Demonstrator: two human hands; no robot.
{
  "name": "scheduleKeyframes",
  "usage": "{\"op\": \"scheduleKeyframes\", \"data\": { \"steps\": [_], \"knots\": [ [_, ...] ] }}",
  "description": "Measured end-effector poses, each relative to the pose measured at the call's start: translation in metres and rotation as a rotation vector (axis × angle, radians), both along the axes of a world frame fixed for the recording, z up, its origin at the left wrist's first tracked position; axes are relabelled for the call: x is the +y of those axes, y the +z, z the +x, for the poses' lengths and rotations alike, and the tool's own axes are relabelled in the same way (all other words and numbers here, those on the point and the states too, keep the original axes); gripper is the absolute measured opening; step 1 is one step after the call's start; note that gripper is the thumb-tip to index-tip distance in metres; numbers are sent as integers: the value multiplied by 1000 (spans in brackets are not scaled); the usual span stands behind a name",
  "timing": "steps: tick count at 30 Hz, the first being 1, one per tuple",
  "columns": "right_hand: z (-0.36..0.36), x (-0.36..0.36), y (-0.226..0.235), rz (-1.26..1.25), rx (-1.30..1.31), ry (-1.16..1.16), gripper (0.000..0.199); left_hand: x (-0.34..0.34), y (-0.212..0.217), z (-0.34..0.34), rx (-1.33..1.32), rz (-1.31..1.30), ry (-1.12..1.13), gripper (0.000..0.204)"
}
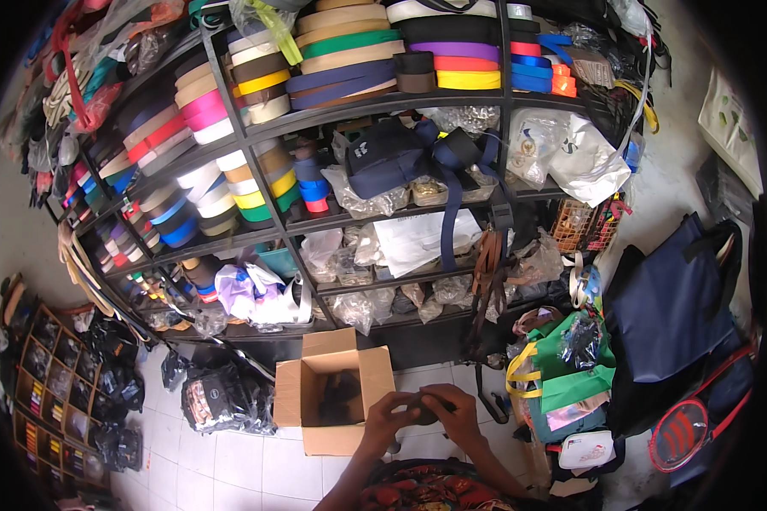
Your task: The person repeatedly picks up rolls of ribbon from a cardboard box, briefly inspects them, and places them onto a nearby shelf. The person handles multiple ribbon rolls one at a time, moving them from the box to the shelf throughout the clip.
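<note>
Close in front of my body, both hands meet around a small dark object (424, 412); its kind is too small and too covered by fingers to tell. My left hand (388, 416) pinches it from the left, fingers closed. My right hand (457, 415) grips it from the right, with thumb and fingertips bent together. Just beyond and left of my hands, an open cardboard box (329, 441) stands on the floor with its flaps folded out. Inside the box lie dark items (339, 393) whose shapes blur together.
Black shelving (375, 109) packed with colourful webbing rolls (349, 58) and plastic bags rises ahead. A plastic-wrapped bundle (222, 397) rests on the white tiles left of the box. At right sit a green bag (578, 381) and a large navy bag (669, 298). A compartmented rack (53, 375) stands far left.
</note>
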State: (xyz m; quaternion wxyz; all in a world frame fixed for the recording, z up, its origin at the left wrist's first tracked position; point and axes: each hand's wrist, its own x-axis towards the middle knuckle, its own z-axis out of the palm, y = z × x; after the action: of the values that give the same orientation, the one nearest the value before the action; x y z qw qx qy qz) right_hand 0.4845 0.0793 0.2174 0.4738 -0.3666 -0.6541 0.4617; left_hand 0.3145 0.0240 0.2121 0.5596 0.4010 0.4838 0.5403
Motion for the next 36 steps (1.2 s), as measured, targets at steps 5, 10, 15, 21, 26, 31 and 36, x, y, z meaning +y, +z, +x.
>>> {"op": "scheduleKeyframes", "data": {
  "steps": [5, 10, 15, 21, 26, 31, 36],
  "knots": [
    [-53, -21, -3, -174, 120, -193, 21, -7, -8, -11, -199, -82, 236, 35],
    [-68, -7, -3, 86, -114, 6, 23, -16, 0, -74, 81, -125, -28, 42],
    [-118, -23, -6, -26, 44, -5, 23, -25, -13, -113, -33, -88, -3, 48],
    [-151, -37, -6, -96, 63, 0, 24, -42, -1, -126, 5, -92, 76, 45],
    [-165, -33, 0, 65, -81, 169, 23, -44, -32, -163, 76, -30, 52, 47],
    [-191, -47, 10, -13, 10, 18, 20, -52, -22, -147, -368, -94, 306, 40],
    [-180, -32, 6, 84, -118, 153, 20, -56, -8, -173, 39, -161, 48, 40]
  ]
}}
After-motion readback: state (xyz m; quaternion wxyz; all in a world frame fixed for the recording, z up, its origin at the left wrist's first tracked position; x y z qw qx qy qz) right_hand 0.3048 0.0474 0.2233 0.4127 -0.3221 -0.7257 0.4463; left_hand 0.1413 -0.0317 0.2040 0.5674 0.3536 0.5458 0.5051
